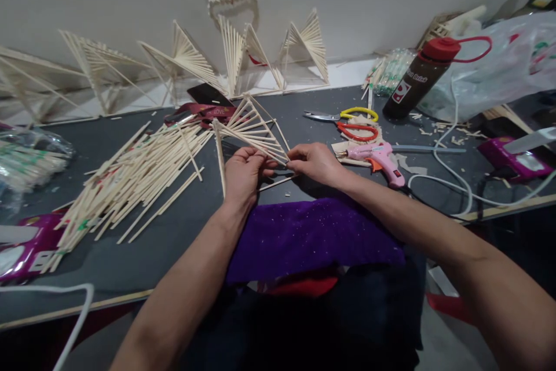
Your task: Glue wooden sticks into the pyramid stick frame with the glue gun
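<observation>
A twisted frame of thin wooden sticks stands on the dark table in front of me, its sticks fanned out between the edges. My left hand is closed on the frame's near side, thumb and fingers around the lower sticks. At the frame's near right corner, my right hand pinches the stick ends. What lies between the fingertips is partly hidden. A pile of loose wooden sticks lies to the left. Right of my right hand rests a pink glue gun with a pale glue stick in its back.
Several finished stick frames line the wall. Scissors and a dark bottle with a red lid stand or lie at right. White cables cross the right side. A purple cloth covers the near edge.
</observation>
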Demonstrator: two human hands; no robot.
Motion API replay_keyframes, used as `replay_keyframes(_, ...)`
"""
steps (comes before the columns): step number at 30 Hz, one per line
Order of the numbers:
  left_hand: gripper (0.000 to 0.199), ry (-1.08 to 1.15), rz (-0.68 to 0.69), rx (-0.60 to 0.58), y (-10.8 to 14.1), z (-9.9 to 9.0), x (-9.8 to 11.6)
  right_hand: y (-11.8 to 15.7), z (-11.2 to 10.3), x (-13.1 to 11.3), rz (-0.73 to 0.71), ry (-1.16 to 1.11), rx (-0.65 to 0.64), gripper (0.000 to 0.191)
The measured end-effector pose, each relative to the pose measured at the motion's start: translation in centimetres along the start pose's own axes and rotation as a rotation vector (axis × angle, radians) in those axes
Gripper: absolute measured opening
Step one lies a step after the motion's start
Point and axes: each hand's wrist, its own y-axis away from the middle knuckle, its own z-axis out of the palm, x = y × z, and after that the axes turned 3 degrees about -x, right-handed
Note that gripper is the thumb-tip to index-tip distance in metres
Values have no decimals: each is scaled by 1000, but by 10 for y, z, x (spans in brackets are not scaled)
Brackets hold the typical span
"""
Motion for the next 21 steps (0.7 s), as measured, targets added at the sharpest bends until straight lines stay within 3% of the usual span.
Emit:
replay_keyframes(7, 15, -20, -4, -12, 1, 1, -1, 2, 4, 3, 23, -146, 6, 18)
replay_keyframes(21, 18, -31, 6, -12, 1, 2, 0, 2, 3, 1, 8, -107, 15, 19)
